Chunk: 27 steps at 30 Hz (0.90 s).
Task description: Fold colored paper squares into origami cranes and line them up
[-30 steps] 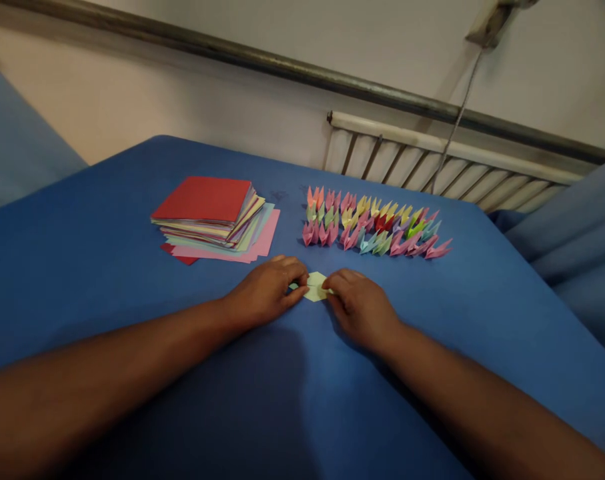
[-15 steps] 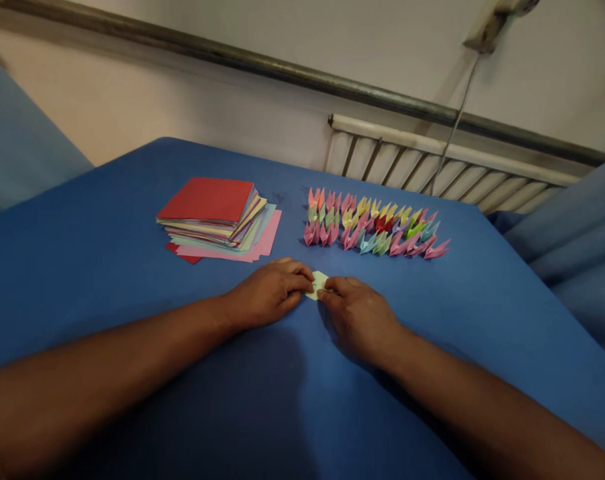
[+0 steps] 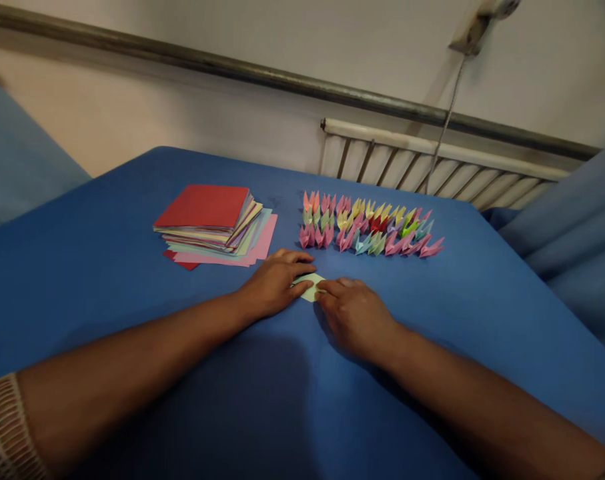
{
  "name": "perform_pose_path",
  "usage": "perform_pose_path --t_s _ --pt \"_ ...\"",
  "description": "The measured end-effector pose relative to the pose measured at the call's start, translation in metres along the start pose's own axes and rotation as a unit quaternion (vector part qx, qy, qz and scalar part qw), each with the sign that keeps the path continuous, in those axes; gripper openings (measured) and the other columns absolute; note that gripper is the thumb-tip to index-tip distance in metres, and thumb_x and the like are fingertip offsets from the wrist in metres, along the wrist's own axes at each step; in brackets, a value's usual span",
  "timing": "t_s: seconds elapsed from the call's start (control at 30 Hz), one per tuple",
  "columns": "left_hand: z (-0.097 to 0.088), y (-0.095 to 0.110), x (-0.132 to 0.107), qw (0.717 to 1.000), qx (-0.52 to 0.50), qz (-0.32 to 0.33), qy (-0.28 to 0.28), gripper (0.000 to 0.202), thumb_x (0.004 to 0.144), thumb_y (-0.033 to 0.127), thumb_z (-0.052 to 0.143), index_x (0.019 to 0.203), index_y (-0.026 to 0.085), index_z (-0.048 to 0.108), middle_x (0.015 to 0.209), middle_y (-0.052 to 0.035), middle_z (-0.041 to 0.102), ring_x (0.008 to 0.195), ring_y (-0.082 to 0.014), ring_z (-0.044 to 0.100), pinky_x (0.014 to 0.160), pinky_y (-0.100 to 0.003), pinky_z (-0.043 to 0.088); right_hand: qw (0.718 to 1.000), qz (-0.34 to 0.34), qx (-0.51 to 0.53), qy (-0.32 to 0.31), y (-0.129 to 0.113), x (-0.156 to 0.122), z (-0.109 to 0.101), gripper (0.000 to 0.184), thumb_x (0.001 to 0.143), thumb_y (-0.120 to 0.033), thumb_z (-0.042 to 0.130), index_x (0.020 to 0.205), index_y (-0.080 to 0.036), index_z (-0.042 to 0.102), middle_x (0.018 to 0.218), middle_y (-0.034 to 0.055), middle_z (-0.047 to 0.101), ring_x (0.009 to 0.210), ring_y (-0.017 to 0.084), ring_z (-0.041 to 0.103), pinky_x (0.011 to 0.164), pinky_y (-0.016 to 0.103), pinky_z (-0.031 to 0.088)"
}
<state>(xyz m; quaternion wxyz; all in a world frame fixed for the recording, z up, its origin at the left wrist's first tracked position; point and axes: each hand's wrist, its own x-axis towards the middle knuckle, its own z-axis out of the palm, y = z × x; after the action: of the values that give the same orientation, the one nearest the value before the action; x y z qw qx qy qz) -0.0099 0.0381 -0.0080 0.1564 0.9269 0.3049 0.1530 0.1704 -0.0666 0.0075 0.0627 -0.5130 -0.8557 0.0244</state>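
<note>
A small pale green folded paper (image 3: 311, 291) lies on the blue table between my two hands. My left hand (image 3: 277, 283) rests over its left side, fingers stretched and apart, with the thumb on the paper's near part. My right hand (image 3: 359, 313) has its fingers bent together at the paper's right corner and grips it there. Both hands partly cover the paper, so its full outline is hidden.
A stack of coloured paper sheets (image 3: 202, 208), red on top, sits beyond my left hand. Rows of folded paper cranes (image 3: 369, 225) stand beyond my right hand. Behind the blue table (image 3: 262, 413) are a radiator (image 3: 432, 153) and a wall pipe (image 3: 282, 79).
My left hand's fingers have spread from a bent, closer grip, and more of the paper's left part shows. My right hand stays at the right corner. The view has shifted slightly.
</note>
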Motion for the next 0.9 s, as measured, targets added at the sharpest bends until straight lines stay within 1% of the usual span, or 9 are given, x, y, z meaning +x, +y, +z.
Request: perform_pose_path --t_s 0.1,0.23,0.33,0.4,0.43,0.57,0.7,0.8,0.9 --pt "0.001 0.002 0.005 1.0 -0.024 -0.004 -0.006 0.023 0.089 0.028 0.057 0.108 0.019 0.069 0.124 -0.0066 0.063 0.117 -0.0233 0.054 0.103 -0.042 0.04 1.0 -0.009 -0.002 -0.003 0.001 0.001 0.001 0.027 0.09 -0.015 0.048 0.11 -0.013 0.065 0.106 0.0112 0.066 0.09 0.023 0.056 0.079 0.037 0.042" --pt "0.0 0.003 0.004 0.998 -0.063 -0.013 0.016 0.013 0.085 0.023 0.061 0.095 0.02 0.069 0.12 -0.0053 0.065 0.114 -0.0219 0.056 0.101 -0.041 0.042 1.0 -0.004 0.01 0.001 0.001 0.002 0.003 0.027 0.092 -0.016 0.046 0.109 -0.013 0.066 0.108 0.0117 0.065 0.093 0.022 0.056 0.082 0.036 0.043" --pt "0.001 0.001 0.001 0.997 -0.075 -0.005 0.033 0.009 0.084 0.02 0.061 0.089 0.02 0.068 0.118 -0.0044 0.066 0.113 -0.0211 0.056 0.1 -0.04 0.044 1.0 0.011 0.01 0.024 0.0 0.001 0.006 0.026 0.093 -0.017 0.044 0.105 -0.014 0.067 0.122 0.0122 0.061 0.099 0.023 0.056 0.084 0.037 0.044" --pt "0.001 -0.001 -0.001 0.997 -0.073 0.009 0.035 0.01 0.085 0.02 0.059 0.09 0.021 0.068 0.117 -0.0041 0.066 0.113 -0.0206 0.056 0.099 -0.04 0.044 0.999 0.016 -0.001 0.036 -0.001 0.0 0.006 0.026 0.094 -0.018 0.044 0.104 -0.014 0.067 0.134 0.0121 0.055 0.1 0.024 0.056 0.084 0.038 0.044" --pt "0.001 -0.001 -0.002 0.997 -0.07 0.016 0.032 0.011 0.086 0.02 0.059 0.09 0.021 0.069 0.117 -0.0041 0.066 0.112 -0.0205 0.056 0.099 -0.04 0.044 0.999 0.014 -0.007 0.035 -0.001 0.0 0.006 0.026 0.094 -0.018 0.044 0.105 -0.014 0.067 0.135 0.0117 0.054 0.099 0.024 0.056 0.083 0.038 0.044" --pt "-0.001 -0.004 -0.004 0.998 -0.061 0.018 0.025 0.013 0.086 0.021 0.058 0.091 0.021 0.07 0.115 -0.0046 0.067 0.109 -0.021 0.058 0.098 -0.041 0.044 1.0 -0.005 -0.013 0.012 -0.001 -0.002 0.003 0.026 0.094 -0.018 0.045 0.109 -0.015 0.066 0.123 0.01 0.064 0.095 0.024 0.056 0.082 0.039 0.043" --pt "-0.003 -0.004 -0.004 0.998 -0.048 0.006 0.031 0.013 0.087 0.024 0.059 0.089 0.02 0.071 0.112 -0.0055 0.069 0.108 -0.0219 0.059 0.097 -0.041 0.044 1.0 -0.003 -0.015 0.015 -0.001 -0.003 0.0 0.026 0.095 -0.02 0.045 0.109 -0.014 0.066 0.122 0.0107 0.065 0.1 0.025 0.055 0.083 0.04 0.041" --pt "-0.006 -0.003 -0.004 0.997 -0.039 0.056 0.019 0.016 0.089 0.025 0.058 0.097 0.021 0.072 0.112 -0.0051 0.069 0.107 -0.021 0.059 0.097 -0.04 0.043 1.0 -0.001 -0.006 0.016 -0.001 -0.002 -0.001 0.024 0.095 -0.019 0.045 0.107 -0.015 0.066 0.119 0.0107 0.066 0.1 0.025 0.055 0.083 0.039 0.04" --pt "-0.01 -0.001 -0.005 0.994 -0.024 0.109 -0.021 0.022 0.093 0.028 0.056 0.109 0.024 0.07 0.111 -0.0035 0.07 0.104 -0.0194 0.059 0.096 -0.038 0.042 1.0 0.005 0.014 0.017 0.001 -0.001 -0.002 0.023 0.095 -0.02 0.046 0.106 -0.017 0.067 0.115 0.0086 0.067 0.098 0.024 0.055 0.082 0.038 0.04"
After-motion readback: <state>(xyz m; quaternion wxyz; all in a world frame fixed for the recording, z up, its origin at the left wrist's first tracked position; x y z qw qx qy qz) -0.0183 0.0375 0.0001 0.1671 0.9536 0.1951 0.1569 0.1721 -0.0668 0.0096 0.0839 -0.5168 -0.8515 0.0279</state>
